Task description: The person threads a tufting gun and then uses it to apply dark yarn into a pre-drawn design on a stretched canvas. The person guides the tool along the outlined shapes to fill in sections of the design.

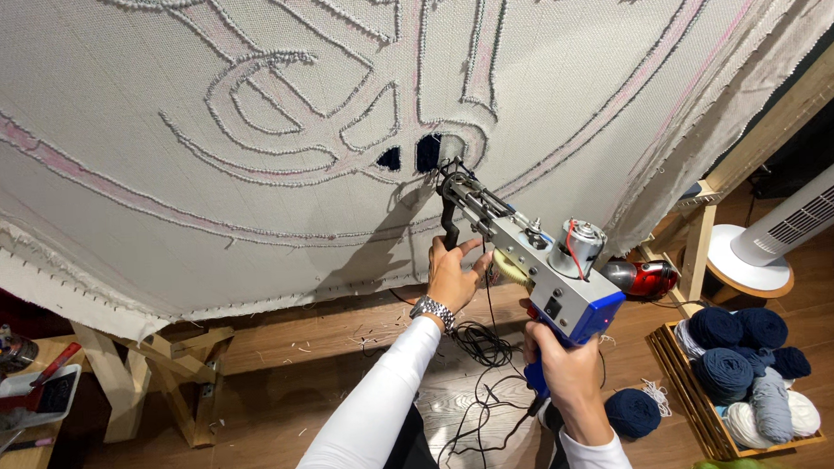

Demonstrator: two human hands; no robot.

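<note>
A grey and blue tufting gun [540,267] points at a stretched beige cloth [136,133] with pink drawn lines and white tufted outlines. Its needle tip touches the cloth beside two small dark blue tufted patches [414,155]. My right hand [565,373] grips the gun's blue rear handle. My left hand [452,272], with a metal wristwatch, holds the black front handle. A black cord [481,352] hangs below the gun toward the floor.
The cloth is stretched on a wooden frame [177,363]. A wooden crate [719,418] at right holds several dark blue, grey and white yarn balls; one blue ball [632,412] lies on the floor. A white tower fan [786,226] stands far right. A cluttered side table [25,396] is at left.
</note>
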